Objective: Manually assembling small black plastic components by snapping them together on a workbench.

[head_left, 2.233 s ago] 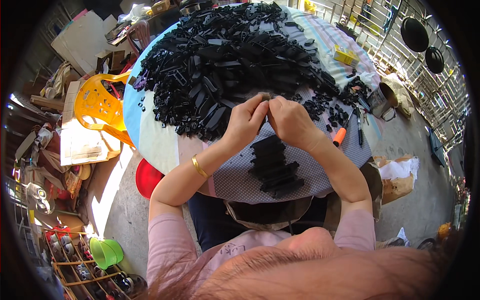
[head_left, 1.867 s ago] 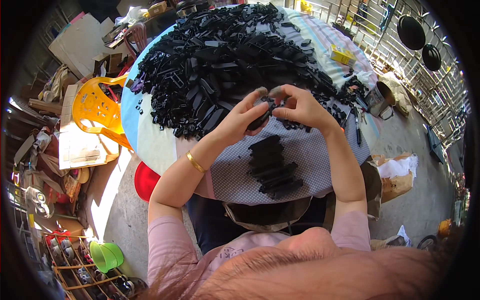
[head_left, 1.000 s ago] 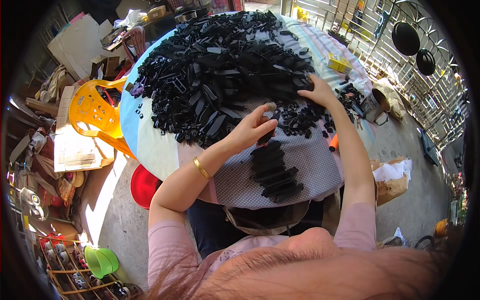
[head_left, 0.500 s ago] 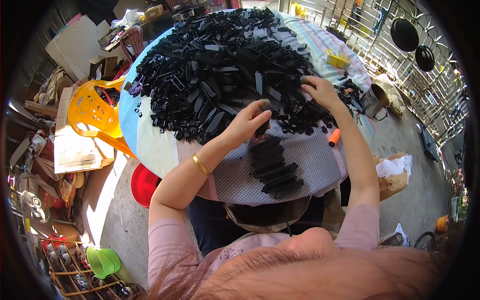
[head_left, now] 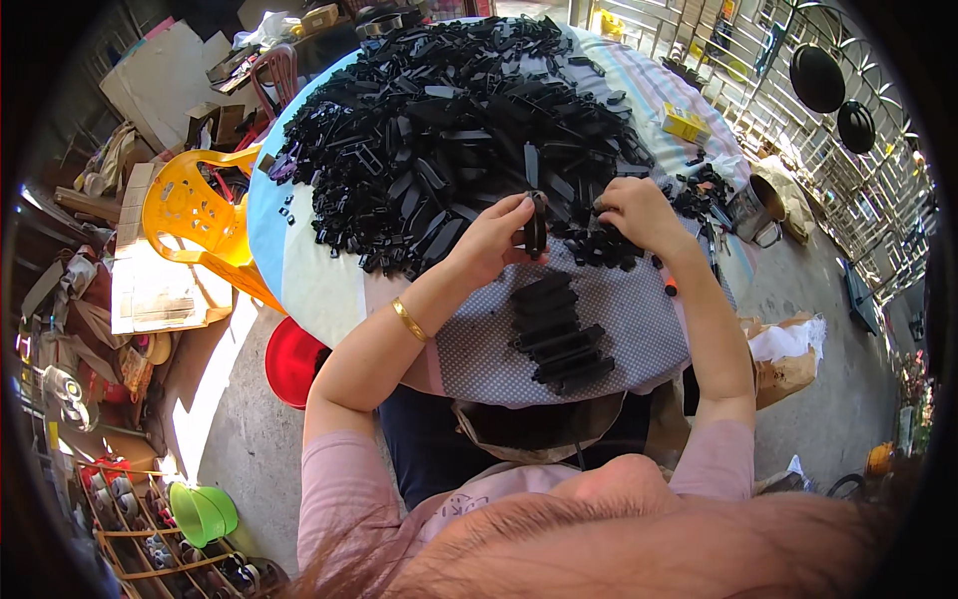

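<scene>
My left hand (head_left: 496,238) grips a long black plastic part (head_left: 537,222), held upright above the cloth. My right hand (head_left: 639,212) rests with curled fingers on a patch of small black pieces (head_left: 597,248); whether it holds one I cannot tell. Just below both hands lies a row of stacked black parts (head_left: 556,332) on the dotted grey cloth (head_left: 639,329). Beyond the hands a big heap of black plastic parts (head_left: 454,130) covers most of the round table (head_left: 299,270).
A yellow plastic chair (head_left: 195,215) and a red stool (head_left: 292,359) stand left of the table. A metal pot (head_left: 756,208) and a yellow box (head_left: 687,124) sit at the table's right. Cardboard and clutter lie at left, green bowls (head_left: 205,511) lower left, a metal grille at right.
The hands were joined over one part near the table's front. The right hand then reached out to the small pieces and drew back a little; the left hand kept the long part.
</scene>
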`<control>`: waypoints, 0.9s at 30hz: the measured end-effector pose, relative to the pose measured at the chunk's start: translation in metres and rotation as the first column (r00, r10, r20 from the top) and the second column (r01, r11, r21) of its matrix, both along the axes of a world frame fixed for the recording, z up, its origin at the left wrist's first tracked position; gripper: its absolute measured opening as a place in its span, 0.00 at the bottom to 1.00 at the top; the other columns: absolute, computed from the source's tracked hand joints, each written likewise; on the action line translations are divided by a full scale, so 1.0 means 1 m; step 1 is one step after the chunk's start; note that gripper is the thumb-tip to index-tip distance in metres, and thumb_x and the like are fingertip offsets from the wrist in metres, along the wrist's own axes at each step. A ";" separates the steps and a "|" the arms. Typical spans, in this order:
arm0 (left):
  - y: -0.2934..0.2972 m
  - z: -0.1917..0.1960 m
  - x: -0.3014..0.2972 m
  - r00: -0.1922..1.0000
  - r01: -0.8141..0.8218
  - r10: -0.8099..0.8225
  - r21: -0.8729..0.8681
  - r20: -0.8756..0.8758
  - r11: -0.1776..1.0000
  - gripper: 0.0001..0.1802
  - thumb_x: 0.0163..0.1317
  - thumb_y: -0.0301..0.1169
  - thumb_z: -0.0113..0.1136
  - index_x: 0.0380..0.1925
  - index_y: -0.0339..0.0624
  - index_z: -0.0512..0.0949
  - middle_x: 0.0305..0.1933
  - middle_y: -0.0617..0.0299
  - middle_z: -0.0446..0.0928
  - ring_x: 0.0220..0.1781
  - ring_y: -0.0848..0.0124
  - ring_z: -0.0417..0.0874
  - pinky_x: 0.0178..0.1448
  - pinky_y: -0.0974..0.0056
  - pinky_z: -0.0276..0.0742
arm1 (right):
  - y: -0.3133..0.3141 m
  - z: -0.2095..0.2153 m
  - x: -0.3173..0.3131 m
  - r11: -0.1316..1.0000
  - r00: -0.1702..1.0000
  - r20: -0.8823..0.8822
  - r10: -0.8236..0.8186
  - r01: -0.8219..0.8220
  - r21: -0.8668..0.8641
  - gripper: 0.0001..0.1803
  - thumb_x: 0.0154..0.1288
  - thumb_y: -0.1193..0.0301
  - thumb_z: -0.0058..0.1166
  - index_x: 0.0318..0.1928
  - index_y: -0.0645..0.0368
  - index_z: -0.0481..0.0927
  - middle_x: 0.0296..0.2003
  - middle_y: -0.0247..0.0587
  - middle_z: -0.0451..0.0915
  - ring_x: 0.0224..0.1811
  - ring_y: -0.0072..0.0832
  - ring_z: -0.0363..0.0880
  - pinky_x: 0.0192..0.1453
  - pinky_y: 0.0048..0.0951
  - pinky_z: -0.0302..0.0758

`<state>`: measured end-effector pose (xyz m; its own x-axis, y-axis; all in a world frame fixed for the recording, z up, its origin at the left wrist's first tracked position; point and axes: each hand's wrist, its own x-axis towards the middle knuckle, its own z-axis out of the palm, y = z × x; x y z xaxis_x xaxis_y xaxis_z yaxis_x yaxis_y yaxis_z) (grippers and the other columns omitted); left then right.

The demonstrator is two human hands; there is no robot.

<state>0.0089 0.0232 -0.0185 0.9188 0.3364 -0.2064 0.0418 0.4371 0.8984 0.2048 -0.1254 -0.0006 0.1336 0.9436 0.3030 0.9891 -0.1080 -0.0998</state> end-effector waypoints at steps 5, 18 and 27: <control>0.002 0.000 0.000 0.994 0.045 -0.033 -0.126 0.101 0.991 0.18 0.68 0.38 0.42 0.53 0.43 0.68 0.35 0.59 0.72 0.37 0.65 0.77 0.41 0.55 0.80 | 0.018 0.006 -0.001 0.970 0.875 -0.478 0.077 0.045 0.239 0.11 0.54 0.75 0.53 0.39 0.60 0.79 0.31 0.39 0.79 0.28 0.27 0.77 0.35 0.25 0.73; 0.008 -0.001 -0.001 0.961 -0.001 0.050 -0.174 0.272 0.985 0.14 0.67 0.38 0.44 0.47 0.43 0.69 0.43 0.61 0.74 0.43 0.69 0.78 0.43 0.53 0.80 | 0.022 0.018 -0.069 0.970 0.163 -0.964 0.210 0.091 0.227 0.13 0.59 0.77 0.54 0.45 0.67 0.74 0.33 0.42 0.80 0.31 0.24 0.80 0.37 0.22 0.79; -0.005 0.004 -0.002 0.965 -0.097 0.102 -0.032 0.243 0.995 0.15 0.67 0.38 0.45 0.48 0.43 0.69 0.40 0.63 0.74 0.40 0.73 0.78 0.40 0.57 0.81 | 0.023 0.003 -0.078 0.908 0.717 -0.667 0.203 0.118 0.403 0.11 0.59 0.69 0.57 0.28 0.67 0.77 0.16 0.36 0.75 0.17 0.16 0.68 0.19 0.20 0.63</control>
<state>0.0069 0.0183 -0.0147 0.9042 0.4270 0.0120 -0.2221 0.4460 0.8670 0.1272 -0.1025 0.0022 0.4151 0.7722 0.4811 0.6280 0.1395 -0.7656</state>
